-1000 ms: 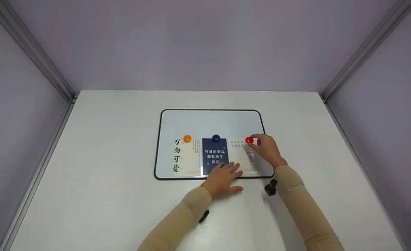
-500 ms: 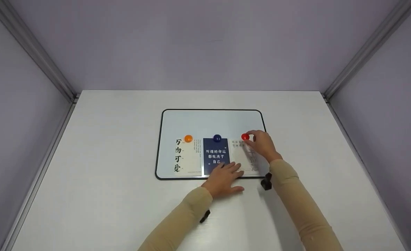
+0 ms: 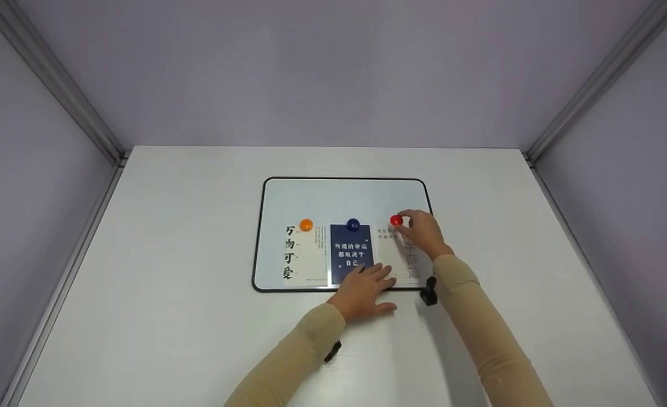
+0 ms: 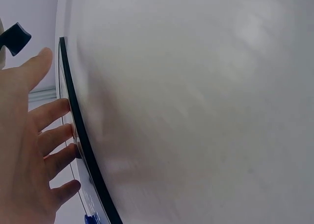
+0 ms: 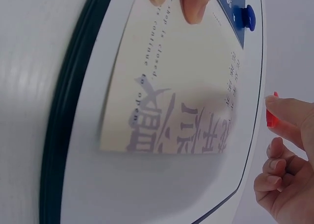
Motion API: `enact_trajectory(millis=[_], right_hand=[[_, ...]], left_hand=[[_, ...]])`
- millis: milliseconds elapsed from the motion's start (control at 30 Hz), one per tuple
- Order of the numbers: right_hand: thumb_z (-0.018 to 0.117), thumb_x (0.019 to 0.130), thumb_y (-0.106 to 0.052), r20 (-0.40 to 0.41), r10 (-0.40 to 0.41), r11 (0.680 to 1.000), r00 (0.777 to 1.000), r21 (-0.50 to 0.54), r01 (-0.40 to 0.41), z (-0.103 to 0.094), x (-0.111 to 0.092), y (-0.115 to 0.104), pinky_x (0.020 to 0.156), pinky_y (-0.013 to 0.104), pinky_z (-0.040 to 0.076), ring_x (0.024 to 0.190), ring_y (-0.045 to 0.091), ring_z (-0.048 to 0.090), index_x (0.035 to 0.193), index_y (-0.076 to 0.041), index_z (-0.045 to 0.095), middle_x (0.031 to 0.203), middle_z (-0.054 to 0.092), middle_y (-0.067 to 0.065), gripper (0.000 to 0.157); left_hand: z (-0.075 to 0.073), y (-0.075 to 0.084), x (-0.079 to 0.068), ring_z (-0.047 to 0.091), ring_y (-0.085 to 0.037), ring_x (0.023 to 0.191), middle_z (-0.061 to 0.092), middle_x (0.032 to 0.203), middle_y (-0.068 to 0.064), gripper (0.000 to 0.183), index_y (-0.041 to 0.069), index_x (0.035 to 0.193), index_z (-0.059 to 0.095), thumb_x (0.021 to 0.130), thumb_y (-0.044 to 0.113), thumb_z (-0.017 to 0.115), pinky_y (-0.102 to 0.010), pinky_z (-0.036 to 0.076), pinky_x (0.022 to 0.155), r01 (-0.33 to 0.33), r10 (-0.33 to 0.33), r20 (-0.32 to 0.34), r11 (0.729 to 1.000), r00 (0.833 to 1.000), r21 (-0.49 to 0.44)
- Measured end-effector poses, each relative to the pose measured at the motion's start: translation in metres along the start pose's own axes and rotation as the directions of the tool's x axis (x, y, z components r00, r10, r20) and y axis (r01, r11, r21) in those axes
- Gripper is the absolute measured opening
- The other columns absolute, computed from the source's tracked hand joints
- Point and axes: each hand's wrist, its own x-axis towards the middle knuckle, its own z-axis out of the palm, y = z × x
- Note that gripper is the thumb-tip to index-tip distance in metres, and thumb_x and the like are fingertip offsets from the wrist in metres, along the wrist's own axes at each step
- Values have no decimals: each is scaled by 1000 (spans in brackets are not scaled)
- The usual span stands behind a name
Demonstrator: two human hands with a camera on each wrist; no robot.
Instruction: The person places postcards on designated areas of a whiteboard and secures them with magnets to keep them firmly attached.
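My right hand (image 3: 427, 234) pinches a red round magnet (image 3: 396, 220) between thumb and fingers, over the top edge of the right cream card (image 3: 391, 257). In the right wrist view the red magnet (image 5: 271, 117) appears raised from the card (image 5: 181, 77), with the other fingers curled. My left hand (image 3: 362, 293) lies with fingers spread across the lower edges of the blue card (image 3: 345, 272) and the right card. Its fingertips (image 5: 195, 11) rest on the cream card. A dark blue magnet (image 3: 353, 224) sits at the blue card's top.
The cards lie on a black-framed whiteboard (image 3: 339, 198) on a white table (image 3: 169, 254). An orange magnet (image 3: 306, 225) sits at the top of the left cream card (image 3: 312, 260). Grey-purple walls (image 3: 322, 73) enclose the table at the back and both sides.
My right hand has moved left and slightly up with the red magnet, toward the middle of the right card's top edge. The left hand stays in place on the cards.
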Motion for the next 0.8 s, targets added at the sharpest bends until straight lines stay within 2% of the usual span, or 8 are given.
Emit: enact_trajectory(millis=[500, 800], right_hand=[[61, 85, -24, 56, 90, 995, 994, 36, -93, 7, 9, 0, 78, 40, 44, 89, 24, 52, 119, -9, 57, 110, 59, 13, 38], [61, 85, -27, 36, 55, 998, 998, 33, -56, 12, 9, 3, 64, 35, 41, 76, 22, 49, 118, -8, 58, 93, 60, 12, 39]], left_hand=[[-1, 1, 1, 23, -16, 131, 27, 144, 3, 63, 26, 134, 40, 85, 64, 33, -40, 19, 106, 4, -4, 12, 1000, 1000, -10], [-1, 2, 2, 26, -17, 130, 30, 142, 2, 62, 24, 133, 44, 85, 63, 34, -40, 22, 105, -9, 8, -20, 1000, 1000, -13]])
